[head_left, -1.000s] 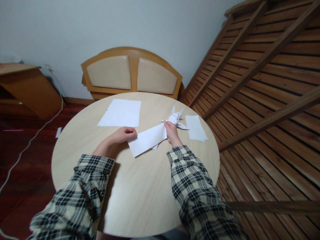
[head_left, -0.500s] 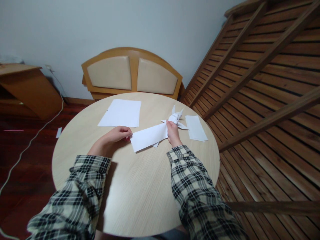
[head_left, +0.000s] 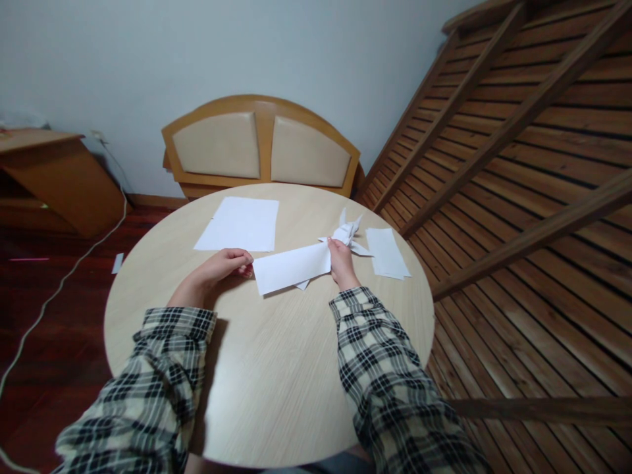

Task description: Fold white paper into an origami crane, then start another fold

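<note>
A long folded white paper [head_left: 291,266] lies across the middle of the round light-wood table [head_left: 266,375]. My left hand [head_left: 223,264] is curled at its left end, fingertips pinching that edge. My right hand [head_left: 340,260] is closed on the paper's right end. Just beyond that hand sits a crumpled, spiky white paper shape [head_left: 348,232]. A small scrap of paper pokes out under the folded piece.
A flat white sheet [head_left: 240,224] lies at the table's far left, a smaller stack of sheets [head_left: 387,253] at the right edge. A padded wooden headboard [head_left: 261,148] leans on the wall behind. Slatted wooden frames [head_left: 518,164] stand at the right. A cable runs over the dark floor at left.
The paper's left end has swung up and away from me, so it lies more level. My left hand has followed it farther up the table. My right hand has stayed put.
</note>
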Motion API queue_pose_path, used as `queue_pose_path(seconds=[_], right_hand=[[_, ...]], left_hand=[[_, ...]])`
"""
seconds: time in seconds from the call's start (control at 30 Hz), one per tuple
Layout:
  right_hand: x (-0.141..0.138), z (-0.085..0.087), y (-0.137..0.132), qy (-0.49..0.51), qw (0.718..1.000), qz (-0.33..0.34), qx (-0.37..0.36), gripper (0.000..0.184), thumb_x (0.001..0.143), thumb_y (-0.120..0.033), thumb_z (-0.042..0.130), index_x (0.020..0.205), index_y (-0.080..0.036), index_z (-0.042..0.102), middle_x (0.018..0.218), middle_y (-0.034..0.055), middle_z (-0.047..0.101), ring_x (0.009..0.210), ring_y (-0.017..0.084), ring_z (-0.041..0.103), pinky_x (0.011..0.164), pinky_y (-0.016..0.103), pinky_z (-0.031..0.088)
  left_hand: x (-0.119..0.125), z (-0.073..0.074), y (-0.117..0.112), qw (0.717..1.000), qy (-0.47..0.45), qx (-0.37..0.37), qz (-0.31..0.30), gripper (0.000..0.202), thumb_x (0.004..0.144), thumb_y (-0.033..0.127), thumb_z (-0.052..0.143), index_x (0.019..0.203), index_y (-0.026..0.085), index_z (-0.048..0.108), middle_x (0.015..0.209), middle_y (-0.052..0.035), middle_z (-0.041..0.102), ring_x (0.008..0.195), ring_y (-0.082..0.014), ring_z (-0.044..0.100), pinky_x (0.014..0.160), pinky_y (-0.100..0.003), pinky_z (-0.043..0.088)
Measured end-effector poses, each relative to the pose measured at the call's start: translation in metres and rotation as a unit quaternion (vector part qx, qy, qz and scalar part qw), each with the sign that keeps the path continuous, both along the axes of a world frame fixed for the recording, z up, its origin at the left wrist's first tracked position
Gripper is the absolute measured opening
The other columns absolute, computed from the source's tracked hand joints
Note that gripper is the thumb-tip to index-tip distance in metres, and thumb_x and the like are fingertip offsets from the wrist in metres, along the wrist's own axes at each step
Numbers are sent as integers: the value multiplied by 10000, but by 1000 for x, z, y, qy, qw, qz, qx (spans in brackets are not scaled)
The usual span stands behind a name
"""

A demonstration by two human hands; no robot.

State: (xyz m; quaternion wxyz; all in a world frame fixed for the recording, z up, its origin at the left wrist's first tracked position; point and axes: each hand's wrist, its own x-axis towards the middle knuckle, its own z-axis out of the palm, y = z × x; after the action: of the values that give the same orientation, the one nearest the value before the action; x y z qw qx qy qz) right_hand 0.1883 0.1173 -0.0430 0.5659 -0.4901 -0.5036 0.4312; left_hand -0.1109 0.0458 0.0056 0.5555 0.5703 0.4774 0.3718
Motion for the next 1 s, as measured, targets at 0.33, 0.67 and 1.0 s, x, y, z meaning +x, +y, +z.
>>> queue_pose_path(seconds=[0.33,0.67,1.0], right_hand=[[0,5,-3,48,999,-8,1,393,698,-589,606,735,-203,549,644,-31,509,599,139,456,560,259,360],[-13,17,-17,-111,985,126,43,392,765,-545,596,588,-202,525,578,-23,451,589,144,401,555,276,303],[-36,24,-31,-183,952,227,97,363,852,-475,519,607,-208,515,614,-17,472,626,147,427,596,282,330]], left_hand=[[-3,8,2,988,-16,45,147,172,762,324,623,746,155,644,714,-50,628,592,-116,527,564,-257,448],[51,12,2,925,262,240,135,204,857,348,555,863,185,679,864,-76,701,742,-196,576,694,-324,411],[88,8,-5,907,301,288,68,257,892,294,476,790,171,677,793,-117,676,728,-221,558,683,-344,377]])
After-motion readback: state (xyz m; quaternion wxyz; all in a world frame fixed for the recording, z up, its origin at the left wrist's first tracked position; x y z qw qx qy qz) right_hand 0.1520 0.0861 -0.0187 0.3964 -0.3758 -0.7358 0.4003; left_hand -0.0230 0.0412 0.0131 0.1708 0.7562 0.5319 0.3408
